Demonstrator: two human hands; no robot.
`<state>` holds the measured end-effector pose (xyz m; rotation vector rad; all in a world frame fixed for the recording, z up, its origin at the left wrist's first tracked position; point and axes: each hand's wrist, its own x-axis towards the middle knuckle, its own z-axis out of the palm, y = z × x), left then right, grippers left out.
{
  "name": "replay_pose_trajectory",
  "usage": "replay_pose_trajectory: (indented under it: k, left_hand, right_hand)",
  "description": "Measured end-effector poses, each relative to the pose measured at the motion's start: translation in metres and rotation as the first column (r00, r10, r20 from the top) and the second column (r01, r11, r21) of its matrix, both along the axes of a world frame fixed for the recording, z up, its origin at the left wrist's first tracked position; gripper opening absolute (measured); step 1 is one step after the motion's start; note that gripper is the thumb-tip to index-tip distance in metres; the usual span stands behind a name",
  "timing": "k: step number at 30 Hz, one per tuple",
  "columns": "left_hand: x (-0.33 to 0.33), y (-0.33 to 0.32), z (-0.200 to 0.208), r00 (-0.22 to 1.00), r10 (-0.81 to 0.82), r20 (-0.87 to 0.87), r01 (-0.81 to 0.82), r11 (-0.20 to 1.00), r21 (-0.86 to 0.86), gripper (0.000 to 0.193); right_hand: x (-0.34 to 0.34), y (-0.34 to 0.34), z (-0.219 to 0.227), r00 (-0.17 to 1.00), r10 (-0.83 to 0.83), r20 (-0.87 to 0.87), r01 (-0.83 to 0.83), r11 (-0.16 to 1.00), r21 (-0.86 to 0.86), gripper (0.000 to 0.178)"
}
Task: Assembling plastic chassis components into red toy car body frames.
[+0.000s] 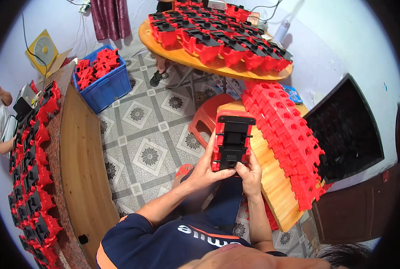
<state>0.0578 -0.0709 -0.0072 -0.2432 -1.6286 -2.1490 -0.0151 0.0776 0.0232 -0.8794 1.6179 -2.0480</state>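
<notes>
Both my hands grip one red plastic housing with a black insert [232,136], held up in front of my body with its black face toward me. My left hand [204,169] wraps its left side and lower edge, thumb along the bottom. From the right, my right hand [250,174] holds the lower right corner, its thumb pressed on the black part near the bottom. Fingers behind the housing are hidden. Just right of it, stacked red housings [284,139] stand in rows on a wooden board [278,190].
A round wooden table [148,38] at the back bears many red-and-black housings. On the left, a stone-topped counter [58,105] carries more, with a person [0,121] beyond. A blue crate [103,92] holds red parts. A red stool [204,116] and dark screen [348,134] are nearby.
</notes>
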Motion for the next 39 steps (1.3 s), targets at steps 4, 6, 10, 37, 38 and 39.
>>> replay_pose_trajectory:
  k: [4, 6, 10, 37, 38, 39]
  left_hand:
    - [0.0, -0.012, -0.004, 0.997, 0.059, -0.039, -0.059, 0.998, 0.0, 0.112]
    - [-0.001, -0.015, -0.002, 0.998, 0.054, 0.036, -0.061, 0.963, 0.264, 0.111]
    - [-0.004, -0.016, -0.025, 0.995, 0.047, 0.089, -0.066, 0.974, 0.218, 0.102]
    - [-0.165, 0.081, -0.073, 0.856, 0.445, -0.264, -0.488, 0.525, -0.698, 0.091]
    - [-0.162, 0.085, -0.069, 0.821, 0.504, -0.267, -0.524, 0.479, -0.704, 0.093]
    - [-0.155, 0.095, -0.062, 0.789, 0.534, -0.305, -0.563, 0.428, -0.706, 0.094]
  right_hand:
    - [0.0, -0.023, 0.005, 0.995, 0.041, -0.09, -0.042, 0.999, 0.0, 0.086]
    - [0.003, -0.025, 0.004, 0.995, 0.045, -0.088, -0.05, 0.997, -0.057, 0.099]
    - [0.008, -0.028, -0.016, 0.87, -0.155, -0.468, 0.247, 0.959, 0.141, 0.089]
    - [-0.035, 0.13, -0.078, 0.275, -0.827, -0.491, 0.939, 0.342, -0.05, 0.031]
    - [-0.024, 0.149, -0.071, 0.111, -0.822, -0.558, 0.973, 0.205, -0.108, 0.027]
    - [-0.017, 0.173, -0.069, -0.018, -0.823, -0.568, 0.987, 0.076, -0.141, 0.028]
